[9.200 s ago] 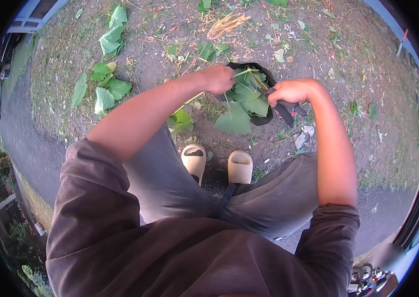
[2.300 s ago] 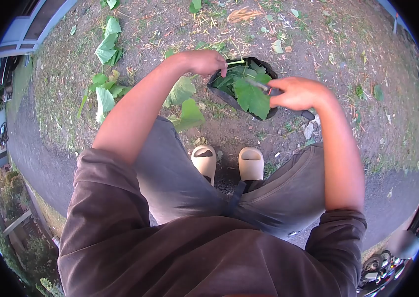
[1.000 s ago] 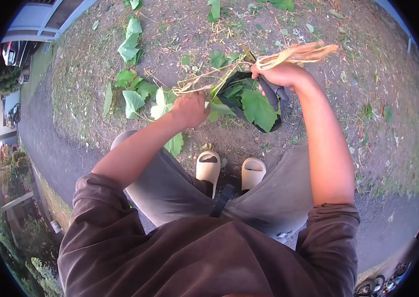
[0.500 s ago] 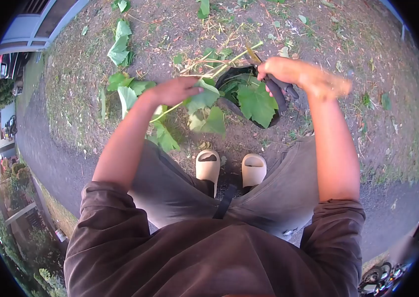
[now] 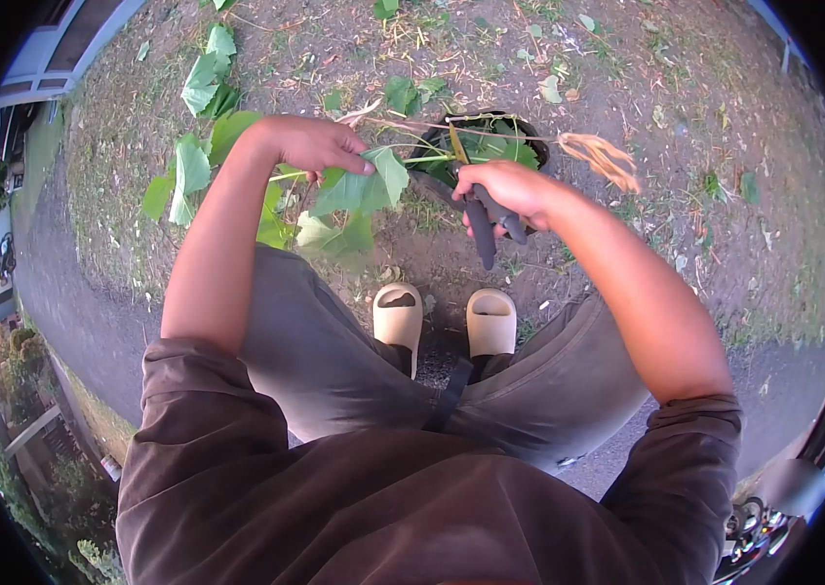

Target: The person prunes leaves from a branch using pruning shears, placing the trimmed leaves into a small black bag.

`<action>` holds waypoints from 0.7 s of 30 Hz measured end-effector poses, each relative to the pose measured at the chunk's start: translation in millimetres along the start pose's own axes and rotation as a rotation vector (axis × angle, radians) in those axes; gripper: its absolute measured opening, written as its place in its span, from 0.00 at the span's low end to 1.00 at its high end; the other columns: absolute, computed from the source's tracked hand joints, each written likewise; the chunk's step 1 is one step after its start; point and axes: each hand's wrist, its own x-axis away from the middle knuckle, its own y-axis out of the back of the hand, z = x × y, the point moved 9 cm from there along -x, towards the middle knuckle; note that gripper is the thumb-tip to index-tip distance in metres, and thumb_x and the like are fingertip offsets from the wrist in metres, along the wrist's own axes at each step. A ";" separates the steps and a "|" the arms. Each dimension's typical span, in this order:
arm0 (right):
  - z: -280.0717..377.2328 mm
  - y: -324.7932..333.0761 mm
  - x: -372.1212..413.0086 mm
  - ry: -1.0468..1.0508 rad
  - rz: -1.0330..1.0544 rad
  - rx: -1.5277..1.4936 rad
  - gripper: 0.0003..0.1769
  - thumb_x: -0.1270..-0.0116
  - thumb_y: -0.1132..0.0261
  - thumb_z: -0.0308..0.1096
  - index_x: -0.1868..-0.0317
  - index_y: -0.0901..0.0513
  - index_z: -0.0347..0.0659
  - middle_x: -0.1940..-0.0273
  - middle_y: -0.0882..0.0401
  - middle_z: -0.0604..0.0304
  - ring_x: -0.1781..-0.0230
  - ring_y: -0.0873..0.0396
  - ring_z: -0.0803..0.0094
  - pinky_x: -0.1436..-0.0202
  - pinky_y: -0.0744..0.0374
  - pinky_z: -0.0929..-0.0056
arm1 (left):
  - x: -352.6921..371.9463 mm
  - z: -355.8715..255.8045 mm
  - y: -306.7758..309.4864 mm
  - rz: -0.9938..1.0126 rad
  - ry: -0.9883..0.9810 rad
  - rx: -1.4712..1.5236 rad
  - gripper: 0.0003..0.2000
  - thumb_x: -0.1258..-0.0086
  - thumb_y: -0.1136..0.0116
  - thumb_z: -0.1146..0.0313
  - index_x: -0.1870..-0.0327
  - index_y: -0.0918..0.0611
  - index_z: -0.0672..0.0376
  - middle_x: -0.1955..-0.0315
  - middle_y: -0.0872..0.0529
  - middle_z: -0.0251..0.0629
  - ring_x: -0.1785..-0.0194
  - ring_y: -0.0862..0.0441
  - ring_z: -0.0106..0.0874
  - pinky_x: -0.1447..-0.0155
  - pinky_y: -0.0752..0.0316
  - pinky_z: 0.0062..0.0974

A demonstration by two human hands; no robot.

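Observation:
My left hand is closed around a leafy vine with broad lobed green leaves, which hangs to both sides of it. In my right hand is a pair of pruning shears with dark handles. Their brownish blade points up against a green stem running out from the left hand, at the near rim of a black pot. Cut leaves fill the pot, which the right hand partly covers. A dry, tan, frayed strand sticks out over the pot's right side.
Beneath me is bare soil with patchy grass and scattered leaf bits. More large leaves lie to the far left. My feet in beige slides are just below the pot. A paved strip runs along the left.
My right hand and the shears have moved left and down, bringing the blade to the stem. My left hand has shifted left and up with the vine. The tan strand has swung left.

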 end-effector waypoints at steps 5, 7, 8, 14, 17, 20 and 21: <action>-5.8 -2.0 -3.6 0.059 -0.113 -0.127 0.16 0.29 0.40 0.45 0.55 0.18 0.40 0.66 0.13 0.52 0.69 0.11 0.63 0.76 0.19 0.64 | -7.2 -8.3 8.1 0.023 0.019 -0.066 0.24 0.18 0.43 0.42 0.53 0.17 0.58 0.68 0.21 0.29 0.63 0.25 0.23 0.61 0.20 0.31; -9.0 -5.3 -5.3 0.055 -0.083 -0.096 0.16 0.29 0.39 0.44 0.57 0.19 0.38 0.68 0.14 0.51 0.73 0.12 0.62 0.76 0.18 0.62 | -12.8 -9.0 8.8 0.024 0.024 -0.109 0.23 0.18 0.44 0.43 0.54 0.17 0.58 0.68 0.21 0.29 0.64 0.25 0.23 0.62 0.20 0.31; -12.6 -6.0 -8.2 0.053 -0.079 -0.075 0.17 0.29 0.39 0.44 0.57 0.19 0.37 0.70 0.15 0.51 0.75 0.13 0.61 0.76 0.18 0.61 | -15.5 -9.5 6.2 0.050 0.019 -0.130 0.23 0.17 0.44 0.43 0.54 0.17 0.59 0.69 0.21 0.29 0.65 0.25 0.23 0.63 0.21 0.31; -19.3 4.7 -13.3 0.046 -0.140 -0.058 0.16 0.31 0.38 0.43 0.61 0.19 0.36 0.72 0.17 0.51 0.76 0.14 0.60 0.75 0.18 0.61 | -28.1 -17.5 0.0 0.079 0.013 -0.170 0.22 0.15 0.46 0.46 0.54 0.16 0.59 0.70 0.20 0.29 0.67 0.25 0.23 0.64 0.22 0.31; -15.9 13.5 -10.7 0.049 -0.169 -0.038 0.16 0.32 0.38 0.43 0.62 0.19 0.36 0.73 0.17 0.51 0.77 0.15 0.61 0.75 0.19 0.61 | -37.6 -19.0 -0.9 0.068 -0.001 -0.176 0.21 0.15 0.46 0.47 0.52 0.16 0.59 0.69 0.18 0.30 0.68 0.23 0.24 0.64 0.22 0.32; -16.0 20.0 -15.0 0.064 -0.187 0.026 0.16 0.33 0.37 0.43 0.63 0.19 0.36 0.74 0.18 0.52 0.78 0.16 0.63 0.75 0.18 0.61 | -42.1 -16.5 2.1 0.049 -0.023 -0.165 0.21 0.15 0.46 0.48 0.52 0.15 0.59 0.70 0.17 0.31 0.69 0.22 0.24 0.65 0.23 0.32; -15.6 24.6 -16.3 0.091 -0.200 0.068 0.17 0.32 0.36 0.44 0.63 0.19 0.36 0.74 0.18 0.53 0.78 0.16 0.63 0.74 0.18 0.60 | -43.0 -17.3 3.7 0.041 -0.045 -0.144 0.21 0.15 0.46 0.48 0.52 0.15 0.60 0.71 0.17 0.31 0.70 0.22 0.24 0.65 0.23 0.32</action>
